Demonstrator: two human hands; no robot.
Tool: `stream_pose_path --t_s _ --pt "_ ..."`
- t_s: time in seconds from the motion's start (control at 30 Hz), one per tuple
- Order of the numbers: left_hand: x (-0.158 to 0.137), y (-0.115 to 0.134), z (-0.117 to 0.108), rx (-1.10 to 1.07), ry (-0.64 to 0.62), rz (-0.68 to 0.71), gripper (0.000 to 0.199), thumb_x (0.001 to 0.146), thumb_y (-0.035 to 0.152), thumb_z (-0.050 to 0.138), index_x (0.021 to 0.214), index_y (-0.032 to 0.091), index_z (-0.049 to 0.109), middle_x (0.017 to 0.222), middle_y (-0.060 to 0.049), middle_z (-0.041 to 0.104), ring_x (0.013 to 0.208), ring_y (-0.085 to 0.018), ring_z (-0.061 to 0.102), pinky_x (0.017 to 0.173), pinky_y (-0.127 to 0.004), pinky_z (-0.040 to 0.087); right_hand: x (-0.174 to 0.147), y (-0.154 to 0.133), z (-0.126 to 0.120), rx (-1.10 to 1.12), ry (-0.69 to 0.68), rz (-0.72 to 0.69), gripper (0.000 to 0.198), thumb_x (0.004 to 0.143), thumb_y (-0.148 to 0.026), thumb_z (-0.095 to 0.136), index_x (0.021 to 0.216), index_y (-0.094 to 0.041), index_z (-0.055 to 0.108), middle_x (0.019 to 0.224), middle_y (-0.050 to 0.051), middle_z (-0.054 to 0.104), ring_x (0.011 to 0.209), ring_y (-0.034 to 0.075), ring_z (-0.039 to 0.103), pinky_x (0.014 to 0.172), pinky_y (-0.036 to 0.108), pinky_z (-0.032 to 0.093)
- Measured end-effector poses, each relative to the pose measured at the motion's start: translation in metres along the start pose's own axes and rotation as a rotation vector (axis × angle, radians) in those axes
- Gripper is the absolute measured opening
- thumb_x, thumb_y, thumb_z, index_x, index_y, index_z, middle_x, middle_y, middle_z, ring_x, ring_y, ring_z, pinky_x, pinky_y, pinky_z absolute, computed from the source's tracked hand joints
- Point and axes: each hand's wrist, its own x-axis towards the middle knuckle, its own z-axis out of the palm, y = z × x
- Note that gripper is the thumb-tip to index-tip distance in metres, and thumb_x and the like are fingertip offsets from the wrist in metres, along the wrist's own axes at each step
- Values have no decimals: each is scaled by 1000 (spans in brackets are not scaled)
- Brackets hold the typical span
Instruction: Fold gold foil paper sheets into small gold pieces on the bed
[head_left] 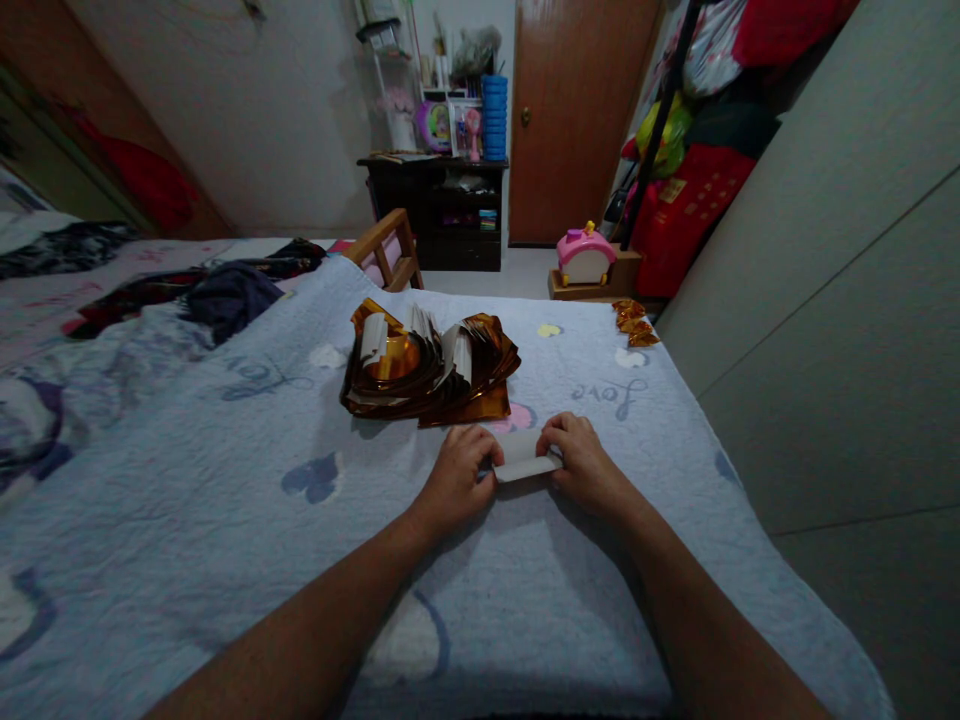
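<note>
Your sheet (521, 462) is plain greyish white. The pile (401, 398) shows you amber-gold deepening to dark brown, broken by white strips (459, 352); your small bundles (634, 324) repeat the amber. Your bed cover (247, 540) is pale blue, patterned with a slate-blue heart, white, pink and yellow motifs, and slate-blue "Love" lettering. Farther off, you see a pink-and-cream toy (586, 262), a red box (696, 210), a bright-blue cylinder (494, 118) and a reddish-brown door (585, 110).

Beyond the right hand (574, 455)
Pink toy (585, 260), wooden door (581, 150) ahead; red box (694, 215) rightward; dark cabinet (459, 246) leftward.
</note>
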Motion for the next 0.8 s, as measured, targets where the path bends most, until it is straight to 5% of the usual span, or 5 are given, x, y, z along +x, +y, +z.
stream_pose_path --t_s 0.27,0.37,0.57,0.8 --pt "0 3 -4 -356 27 -102 4 83 20 56 80 19 57 78 0 58 77 -17 54 70 -27 41 1 -2 -7 272 39 40 20 73 -6 56 84 -20 65 86 3 63 86 19 55 79 31 42" --pt "1 3 -4 -589 47 -150 15 85 31 65 83 18 58 75 1 56 72 -14 52 66 -24 40 2 -5 -11 405 19 91 9 80 -17 56 83 -20 65 79 1 62 75 17 55 70 29 41" --pt "3 6 -6 -904 93 -269 34 73 41 83 85 17 63 75 0 60 69 -12 54 65 -23 41 3 -12 -12 756 22 98 14 81 -35 63 80 -21 64 69 -1 59 64 14 51 59 26 38" --pt "3 9 -7 -1030 -11 -286 32 72 38 85 90 14 74 84 -5 71 75 -15 62 73 -27 48 2 -17 -9 1008 -53 163 24 77 -42 72 82 -21 62 71 -2 59 63 12 51 60 26 40"
